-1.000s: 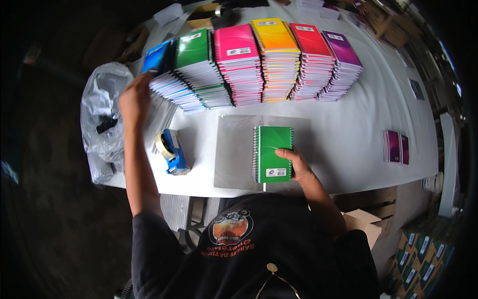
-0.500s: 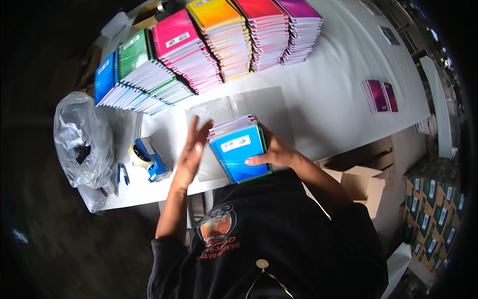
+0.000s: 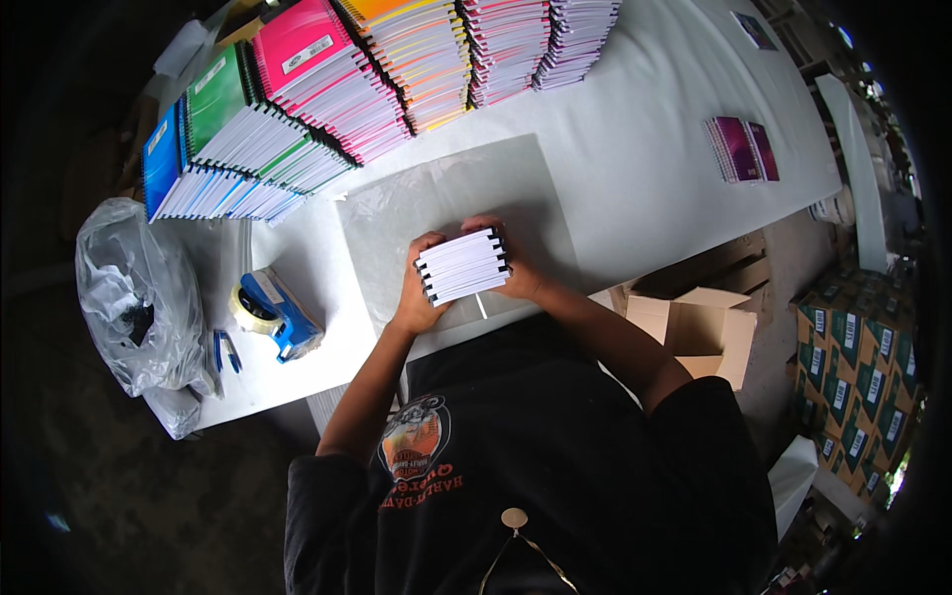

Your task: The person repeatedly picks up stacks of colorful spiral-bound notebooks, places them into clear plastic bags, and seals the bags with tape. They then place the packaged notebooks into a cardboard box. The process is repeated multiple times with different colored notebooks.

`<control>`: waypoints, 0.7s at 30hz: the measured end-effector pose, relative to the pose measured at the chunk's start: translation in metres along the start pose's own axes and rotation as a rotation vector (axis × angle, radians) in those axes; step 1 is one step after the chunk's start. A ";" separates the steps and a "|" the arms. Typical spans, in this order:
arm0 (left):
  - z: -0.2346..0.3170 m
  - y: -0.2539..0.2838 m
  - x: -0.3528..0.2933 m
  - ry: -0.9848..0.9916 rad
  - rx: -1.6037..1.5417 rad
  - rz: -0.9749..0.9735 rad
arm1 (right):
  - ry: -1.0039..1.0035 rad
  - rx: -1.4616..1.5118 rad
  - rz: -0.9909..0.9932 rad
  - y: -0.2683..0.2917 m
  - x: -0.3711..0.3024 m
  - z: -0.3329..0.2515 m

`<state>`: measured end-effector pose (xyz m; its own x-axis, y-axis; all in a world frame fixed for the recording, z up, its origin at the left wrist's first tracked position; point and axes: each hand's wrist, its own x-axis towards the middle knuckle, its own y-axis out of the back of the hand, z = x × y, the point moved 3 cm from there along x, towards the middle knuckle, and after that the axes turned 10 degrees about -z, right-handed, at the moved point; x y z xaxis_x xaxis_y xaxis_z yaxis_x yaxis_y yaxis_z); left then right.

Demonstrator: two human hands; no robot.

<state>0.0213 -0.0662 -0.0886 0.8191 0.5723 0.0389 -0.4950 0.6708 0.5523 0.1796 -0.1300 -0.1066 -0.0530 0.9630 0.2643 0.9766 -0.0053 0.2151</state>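
Between my two hands stands a small stack of spiral notebooks (image 3: 463, 266), turned so that white page edges and dark binding coils face up. My left hand (image 3: 424, 288) wraps its left side, and my right hand (image 3: 514, 273) clasps the right side, fingers curling round the far face. Beneath the stack lies a sheet of clear plastic (image 3: 397, 213) on the white table. The covers of the held notebooks are hidden from this angle.
Tall piles of blue, green, pink, orange, red and purple notebooks (image 3: 302, 64) line the far side. At left are a plastic bag (image 3: 139, 297), a blue tape dispenser (image 3: 281, 312) and a blue cutter (image 3: 227, 350). Purple notebooks (image 3: 740, 151) lie right; an open carton (image 3: 704, 332) sits below.
The notebook stack has been tipped from blue cover upward to page edges upward. My left hand, apart from it before, now grips its left side.
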 end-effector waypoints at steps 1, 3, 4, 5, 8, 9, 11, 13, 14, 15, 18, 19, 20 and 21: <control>-0.003 0.003 -0.001 0.033 0.209 -0.027 | -0.074 -0.010 -0.018 0.002 -0.003 0.010; -0.008 0.005 -0.002 0.066 0.398 -0.043 | -0.052 -0.162 -0.019 0.006 -0.002 0.010; -0.010 0.004 -0.004 0.082 0.400 -0.056 | -0.044 -0.245 -0.044 0.006 -0.002 0.009; -0.010 0.004 -0.004 0.095 0.401 -0.063 | -0.032 -0.332 -0.070 0.007 -0.002 0.010; -0.011 0.002 -0.004 0.118 0.405 -0.062 | -0.042 -0.281 -0.121 0.011 -0.001 0.016; -0.012 0.002 -0.005 0.122 0.397 -0.055 | -0.055 -0.211 -0.134 0.011 0.000 0.018; -0.008 0.006 -0.008 0.157 0.411 -0.057 | 0.093 -0.498 -0.159 0.009 0.002 0.011; 0.010 0.019 -0.011 0.214 0.456 -0.086 | 0.089 -0.539 -0.149 0.012 0.008 -0.009; 0.014 0.026 -0.011 0.195 0.232 -0.089 | 0.011 -0.432 -0.135 0.014 0.015 -0.038; 0.018 0.031 -0.012 0.173 0.002 -0.100 | -0.078 -0.326 -0.116 0.017 0.021 -0.061; 0.038 0.040 -0.012 0.370 -0.582 -0.134 | -0.326 -0.094 -0.063 0.014 0.034 -0.079; 0.030 0.041 -0.011 0.477 -0.615 -0.247 | -0.506 -0.032 -0.146 0.012 0.034 -0.064; 0.022 0.042 -0.008 0.577 -0.644 -0.363 | -0.683 0.028 -0.223 0.009 0.031 -0.043; 0.011 0.040 -0.004 0.734 -0.568 -0.465 | -0.855 0.088 -0.308 0.004 0.029 -0.027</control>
<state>0.0017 -0.0469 -0.0577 0.6801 0.2188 -0.6997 -0.3953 0.9132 -0.0987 0.1761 -0.1093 -0.0724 -0.1759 0.7901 -0.5872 0.9591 0.2720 0.0787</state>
